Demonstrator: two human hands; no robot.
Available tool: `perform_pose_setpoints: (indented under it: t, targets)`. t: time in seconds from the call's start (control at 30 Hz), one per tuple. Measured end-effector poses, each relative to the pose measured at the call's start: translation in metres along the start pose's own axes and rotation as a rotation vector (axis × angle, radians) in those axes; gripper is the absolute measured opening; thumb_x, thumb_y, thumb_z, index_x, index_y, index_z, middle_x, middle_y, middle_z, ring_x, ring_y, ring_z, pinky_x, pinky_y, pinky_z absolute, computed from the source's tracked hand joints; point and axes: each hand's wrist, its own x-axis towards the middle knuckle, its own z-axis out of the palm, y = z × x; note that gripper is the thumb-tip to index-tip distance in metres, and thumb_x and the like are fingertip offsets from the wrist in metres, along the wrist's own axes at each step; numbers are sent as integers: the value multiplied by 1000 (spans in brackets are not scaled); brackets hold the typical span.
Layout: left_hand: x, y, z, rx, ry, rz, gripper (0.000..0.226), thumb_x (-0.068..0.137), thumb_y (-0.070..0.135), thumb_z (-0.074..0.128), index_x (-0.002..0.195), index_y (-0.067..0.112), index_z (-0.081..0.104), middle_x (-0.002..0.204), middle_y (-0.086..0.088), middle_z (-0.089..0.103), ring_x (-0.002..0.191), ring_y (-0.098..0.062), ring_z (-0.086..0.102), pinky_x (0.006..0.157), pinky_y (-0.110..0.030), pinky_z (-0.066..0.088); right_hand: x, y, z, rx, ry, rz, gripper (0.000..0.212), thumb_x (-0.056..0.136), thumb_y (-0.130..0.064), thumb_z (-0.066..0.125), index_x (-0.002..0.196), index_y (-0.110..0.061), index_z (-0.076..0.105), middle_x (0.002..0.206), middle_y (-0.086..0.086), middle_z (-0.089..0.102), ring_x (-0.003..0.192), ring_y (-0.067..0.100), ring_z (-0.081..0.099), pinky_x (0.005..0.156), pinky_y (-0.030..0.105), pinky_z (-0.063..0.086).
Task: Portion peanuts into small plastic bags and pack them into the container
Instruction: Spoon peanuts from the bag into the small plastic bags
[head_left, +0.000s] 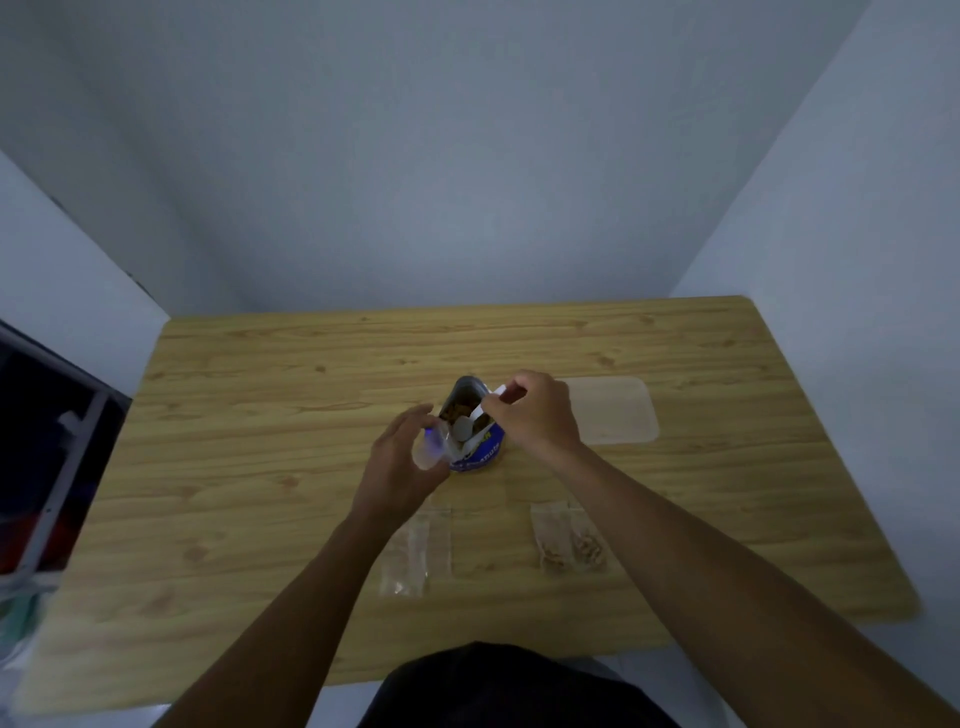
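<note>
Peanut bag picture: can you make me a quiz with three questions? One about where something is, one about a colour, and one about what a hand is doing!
1. Where is the container?
A) right of the peanut bag
B) left of it
C) on top of it

2. What colour is the peanut bag's bottom?
A) red
B) green
C) blue

3. What is the right hand doing?
A) pinching a white scoop
B) hanging open
C) making an empty fist

Answers:
1 A: it lies flat on the right side, beyond the right hand.
2 C: blue shows below the opened top.
3 A: its fingers pinch the scoop at the bag's mouth, while the left hand holds a small bag.
</note>
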Motion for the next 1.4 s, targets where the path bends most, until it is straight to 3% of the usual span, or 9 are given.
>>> perform_pose_setpoints:
  t: [0.2,0.4,0.47,0.67,0.87,0.93,1.07,1.2,1.4]
  targets:
    - [0,-10,-3,-23,-19,39,49,75,11,81,119,17,62,144,1,53,130,-12,51,105,-35,45,7,6,-13,24,-61,-160,26,72,-19,79,60,-18,56,60,-2,62,52,8,51,48,24,40]
    - [-7,-21,-3,-30,-16,72,53,74,9,81,122,16,60,155,0,40,139,-4,39,103,-24,43,8,4,-19,26,-118,-365,11,82,-9,77,88,-15,69,72,-5,69,63,3,65,57,11,50]
    - [-8,-22,-3,-32,-37,77,52,76,10,80,123,19,60,156,3,38,139,-2,38,104,-25,45,6,4,-15,-20,-130,-382,24,85,-8,74,108,-14,73,75,-2,69,66,6,65,60,11,51]
    - [-8,-21,-5,-25,-61,95,51,77,12,79,123,21,60,154,7,40,137,-4,43,101,-22,45,2,5,-3,-74,-96,-300,13,88,-14,73,98,-15,81,69,-11,66,57,0,59,59,9,44]
    - [-9,-24,-6,-12,-59,87,53,75,11,80,125,17,61,150,9,42,134,1,44,101,-5,35,3,12,2,62,-7,-104,7,88,-20,77,92,-19,82,66,-6,71,62,6,69,62,17,52]
    - [-9,-24,-5,-14,-55,87,54,75,11,80,126,17,61,149,11,42,133,2,44,103,-8,36,1,15,6,57,16,-101,8,88,-20,77,94,-17,82,64,-7,69,60,4,68,60,11,49]
    - [-7,-22,-5,-20,-62,76,54,77,12,79,128,18,60,150,12,40,134,2,41,104,-16,39,3,13,5,64,-1,-65,8,89,-19,76,92,-16,82,61,-6,71,60,7,70,64,25,58]
    - [-7,-24,-4,-19,-59,86,57,77,13,79,131,16,59,149,9,44,136,-5,44,107,-24,43,10,7,-6,132,-10,-24,7,90,-18,75,93,-16,81,54,-13,66,50,-4,64,55,7,47]
    - [-7,-25,-3,-43,-64,65,56,76,14,78,129,19,59,153,3,44,136,-9,46,106,-33,47,4,10,4,143,-45,1,8,89,-18,76,95,-15,81,60,-6,71,53,1,69,57,10,50]
